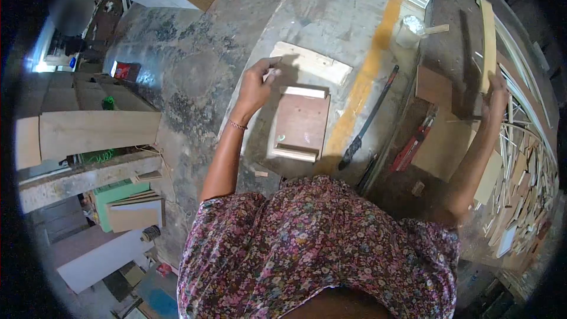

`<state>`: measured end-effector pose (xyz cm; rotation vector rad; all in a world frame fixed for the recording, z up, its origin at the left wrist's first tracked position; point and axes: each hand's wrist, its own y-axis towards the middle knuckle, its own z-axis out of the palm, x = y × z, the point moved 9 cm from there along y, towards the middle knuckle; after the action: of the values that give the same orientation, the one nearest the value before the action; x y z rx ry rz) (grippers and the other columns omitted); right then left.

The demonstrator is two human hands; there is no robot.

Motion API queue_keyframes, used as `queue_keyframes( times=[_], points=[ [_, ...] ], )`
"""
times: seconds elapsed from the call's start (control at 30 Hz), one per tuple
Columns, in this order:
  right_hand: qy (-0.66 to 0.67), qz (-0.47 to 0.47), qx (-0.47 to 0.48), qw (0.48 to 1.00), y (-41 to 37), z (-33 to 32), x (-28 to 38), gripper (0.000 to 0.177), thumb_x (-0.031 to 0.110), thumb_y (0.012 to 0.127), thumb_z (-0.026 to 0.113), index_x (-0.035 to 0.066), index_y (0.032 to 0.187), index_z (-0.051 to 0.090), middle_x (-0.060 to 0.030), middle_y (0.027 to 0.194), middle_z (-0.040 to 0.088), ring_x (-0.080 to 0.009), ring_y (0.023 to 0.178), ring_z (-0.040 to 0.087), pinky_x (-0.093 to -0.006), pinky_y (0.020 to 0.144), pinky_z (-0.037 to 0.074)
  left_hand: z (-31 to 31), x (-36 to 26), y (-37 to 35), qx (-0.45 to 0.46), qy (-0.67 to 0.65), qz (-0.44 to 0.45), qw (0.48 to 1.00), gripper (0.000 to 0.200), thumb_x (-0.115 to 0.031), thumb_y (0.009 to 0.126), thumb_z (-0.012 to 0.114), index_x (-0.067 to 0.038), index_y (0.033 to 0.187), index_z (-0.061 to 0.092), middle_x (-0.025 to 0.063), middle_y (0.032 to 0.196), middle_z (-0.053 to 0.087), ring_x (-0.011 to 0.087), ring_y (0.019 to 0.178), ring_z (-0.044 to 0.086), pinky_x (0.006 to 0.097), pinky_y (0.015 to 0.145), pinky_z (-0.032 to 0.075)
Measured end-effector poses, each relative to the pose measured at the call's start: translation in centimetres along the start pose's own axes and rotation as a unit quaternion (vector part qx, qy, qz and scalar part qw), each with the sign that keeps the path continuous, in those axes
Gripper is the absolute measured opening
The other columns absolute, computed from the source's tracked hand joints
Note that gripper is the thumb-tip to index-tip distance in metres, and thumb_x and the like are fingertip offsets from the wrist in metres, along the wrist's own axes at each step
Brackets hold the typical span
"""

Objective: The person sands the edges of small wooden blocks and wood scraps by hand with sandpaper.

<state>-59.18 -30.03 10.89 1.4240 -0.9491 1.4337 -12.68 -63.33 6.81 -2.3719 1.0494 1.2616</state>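
Note:
My left hand (257, 85) is closed beside the left end of a pale wooden board (313, 62) on the concrete bench. Something small and whitish shows at its fingertips, too small to name. Just below lies a reddish-brown panel (301, 119) with a pale wood strip (303, 92) along its top edge and another strip (295, 153) along its bottom edge. Far to the right, my right hand (497, 95) is closed around the lower end of a long, pale wooden strip (488, 41); its fingers are slightly blurred.
A dark long-handled tool (371, 117) lies along the bench's yellow stripe (369, 77). A whitish container (409, 31) stands near the bench's right edge. On the floor at right are a red tool (411, 145), brown sheets (440, 150) and heaped wood scraps (520, 189). Boards (97, 139) are stacked at left.

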Motion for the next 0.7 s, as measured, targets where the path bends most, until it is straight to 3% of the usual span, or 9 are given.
queue_keyframes(
  times=[0.03, 0.07, 0.17, 0.23, 0.3, 0.37, 0.47, 0.57, 0.7],
  points=[
    [-0.003, -0.027, 0.021, 0.999, -3.6, 2.2, 2.1, 0.029, 0.016, 0.083, 0.057, 0.002, 0.109, 0.055, -0.0086, 0.093, 0.061, -0.0165, 0.071, 0.058, -0.0270, 0.057, 0.048, 0.1, 1.7, -1.2, 0.001, -0.054, -0.034, 0.998, 0.032, -0.004, 0.078, 0.059, 0.000, 0.110, 0.056, 0.0114, 0.102, 0.061, 0.0181, 0.090, 0.059, 0.0289, 0.079, 0.045],
    [0.005, 0.002, 0.107, 0.994, -6.2, 4.0, 1.7, 0.040, 0.017, 0.084, 0.059, -0.001, 0.118, 0.050, -0.0062, 0.099, 0.060, -0.0128, 0.083, 0.058, -0.0235, 0.069, 0.048, 0.1, 2.9, -2.1, 0.002, -0.108, -0.066, 0.992, 0.033, -0.002, 0.077, 0.060, 0.001, 0.109, 0.055, 0.0115, 0.099, 0.062, 0.0185, 0.089, 0.059, 0.0289, 0.079, 0.046],
    [-0.154, -0.010, 0.182, 0.971, -11.7, 7.5, -2.1, 0.032, 0.016, 0.083, 0.059, 0.002, 0.111, 0.057, -0.0055, 0.095, 0.061, -0.0112, 0.085, 0.057, -0.0262, 0.072, 0.047, 0.4, 3.1, -3.9, 0.042, -0.061, -0.087, 0.993, 0.035, 0.003, 0.076, 0.057, 0.002, 0.112, 0.054, 0.0080, 0.097, 0.061, 0.0127, 0.087, 0.056, 0.0264, 0.079, 0.045],
    [-0.260, -0.158, 0.260, 0.916, -18.5, 13.5, 1.6, 0.029, 0.015, 0.080, 0.060, 0.004, 0.107, 0.060, -0.0083, 0.092, 0.063, -0.0173, 0.085, 0.058, -0.0319, 0.076, 0.046, 0.8, 4.0, -4.6, 0.050, -0.123, -0.095, 0.987, 0.037, 0.003, 0.077, 0.056, 0.002, 0.114, 0.052, 0.0076, 0.099, 0.061, 0.0131, 0.089, 0.056, 0.0264, 0.080, 0.045],
    [-0.332, -0.156, 0.301, 0.880, -21.7, 15.8, -1.7, 0.030, 0.013, 0.076, 0.060, 0.006, 0.105, 0.060, -0.0114, 0.097, 0.062, -0.0253, 0.087, 0.059, -0.0372, 0.081, 0.045, 1.3, 4.9, -5.0, 0.053, -0.166, -0.086, 0.981, 0.039, 0.003, 0.077, 0.056, 0.002, 0.116, 0.051, 0.0069, 0.102, 0.060, 0.0131, 0.091, 0.055, 0.0262, 0.082, 0.044],
    [-0.322, -0.269, 0.295, 0.859, -25.5, 18.2, -0.4, 0.028, 0.012, 0.073, 0.061, 0.009, 0.101, 0.062, -0.0126, 0.098, 0.061, -0.0297, 0.086, 0.059, -0.0395, 0.080, 0.045, 1.6, 5.3, -5.2, 0.051, -0.190, -0.063, 0.978, 0.042, 0.002, 0.077, 0.057, 0.002, 0.118, 0.049, 0.0059, 0.106, 0.059, 0.0127, 0.093, 0.054, 0.0256, 0.084, 0.044],
    [-0.398, -0.282, 0.313, 0.815, -27.3, 20.4, -2.5, 0.027, 0.012, 0.070, 0.062, 0.008, 0.097, 0.062, -0.0105, 0.093, 0.060, -0.0293, 0.085, 0.058, -0.0408, 0.078, 0.045, 1.5, 3.7, -5.8, 0.055, -0.188, -0.039, 0.980, 0.045, 0.002, 0.077, 0.057, 0.002, 0.121, 0.046, 0.0058, 0.113, 0.057, 0.0131, 0.096, 0.053, 0.0252, 0.086, 0.042],
    [-0.401, -0.261, 0.324, 0.816, -27.4, 21.6, -4.6, 0.024, 0.012, 0.069, 0.062, 0.009, 0.092, 0.063, -0.0091, 0.086, 0.059, -0.0291, 0.083, 0.057, -0.0412, 0.075, 0.045, 2.3, 5.0, -6.2, 0.090, -0.210, -0.057, 0.972, 0.052, 0.004, 0.074, 0.059, 0.000, 0.124, 0.043, 0.0065, 0.121, 0.052, 0.0124, 0.099, 0.051, 0.0248, 0.087, 0.042],
    [-0.407, -0.322, 0.302, 0.800, -27.9, 22.2, -6.1, 0.022, 0.013, 0.068, 0.062, 0.009, 0.090, 0.062, -0.0085, 0.086, 0.057, -0.0290, 0.082, 0.057, -0.0407, 0.072, 0.044, 3.0, 6.3, -6.6, 0.104, -0.257, -0.066, 0.959, 0.058, 0.005, 0.070, 0.062, -0.002, 0.125, 0.043, 0.0070, 0.121, 0.051, 0.0125, 0.101, 0.050, 0.0251, 0.085, 0.042]
  ],
)
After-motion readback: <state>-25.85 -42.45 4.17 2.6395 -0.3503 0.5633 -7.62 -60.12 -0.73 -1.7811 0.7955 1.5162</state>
